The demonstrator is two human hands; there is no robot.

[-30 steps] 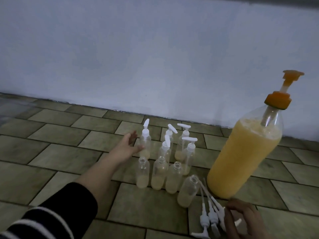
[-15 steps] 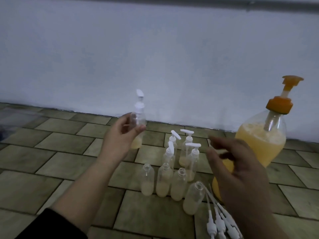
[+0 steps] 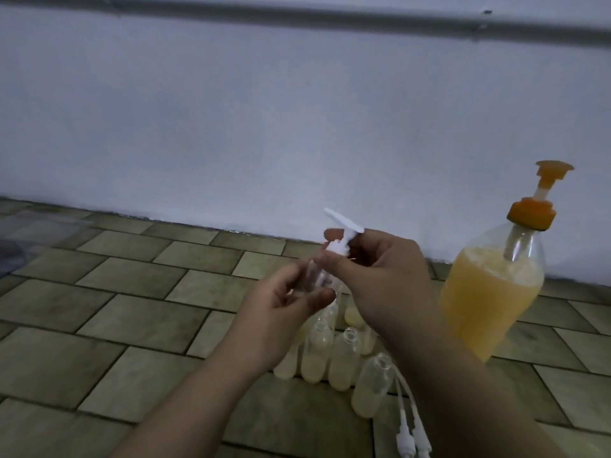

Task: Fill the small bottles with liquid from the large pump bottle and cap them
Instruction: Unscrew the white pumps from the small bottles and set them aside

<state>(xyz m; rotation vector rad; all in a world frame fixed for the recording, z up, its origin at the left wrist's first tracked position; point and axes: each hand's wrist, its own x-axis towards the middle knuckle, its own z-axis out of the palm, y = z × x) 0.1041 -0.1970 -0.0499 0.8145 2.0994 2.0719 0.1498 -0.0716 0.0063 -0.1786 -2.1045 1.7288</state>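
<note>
My left hand [image 3: 281, 312] holds a small clear bottle [image 3: 315, 279] by its body, raised above the floor. My right hand [image 3: 380, 276] pinches that bottle's white pump cap [image 3: 340, 241] at the collar. Below my hands, several small uncapped bottles [image 3: 342, 358] with pale yellow liquid stand in a cluster; others behind them are mostly hidden by my hands. The large pump bottle [image 3: 489, 299], filled with orange-yellow liquid and topped by an orange pump, stands at the right.
Loose white pump caps [image 3: 413, 438] with long tubes lie on the tiled floor [image 3: 115, 292] at the bottom, right of the cluster. A pale wall [image 3: 231, 127] runs close behind, with a pipe along its top.
My left hand has lifted the capped small bottle from the cluster toward the centre. My right hand has come up from the loose caps and taken hold of the bottle's pump cap.
</note>
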